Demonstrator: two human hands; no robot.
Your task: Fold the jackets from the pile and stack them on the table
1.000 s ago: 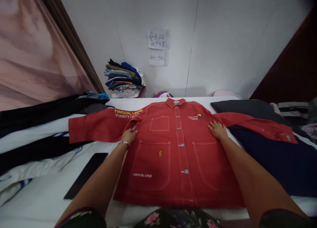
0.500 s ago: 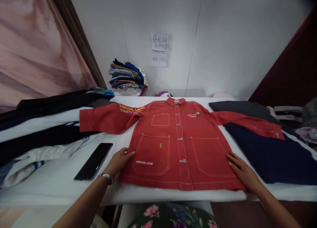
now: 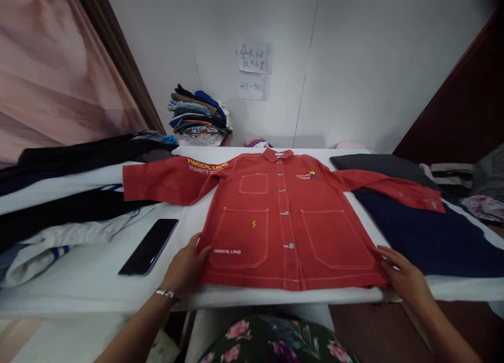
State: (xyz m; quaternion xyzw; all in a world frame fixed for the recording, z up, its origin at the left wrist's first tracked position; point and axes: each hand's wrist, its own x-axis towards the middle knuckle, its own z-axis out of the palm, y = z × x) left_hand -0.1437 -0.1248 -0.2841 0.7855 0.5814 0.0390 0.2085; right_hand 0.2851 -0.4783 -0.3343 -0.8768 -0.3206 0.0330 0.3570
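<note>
A red button-up jacket with white stitching lies front side up, its collar pointing away from me and both sleeves spread outward. My left hand holds its left edge near the hem, the thumb on top and the other fingers partly hidden. At the opposite edge, low by the hem, my right hand has its fingers bent around the fabric; the fingertips are partly out of sight. Left of the jacket, a black phone rests on the white-covered table.
Dark garments are strewn along the left side. A folded stack of clothes stands at the back by the wall. Under the right sleeve lie navy and dark grey fabrics. Handwritten paper signs hang on the wall.
My right hand has shifted outward from the jacket's front to its side edge. My left hand has closed further around the opposite edge. The view has tilted slightly down.
</note>
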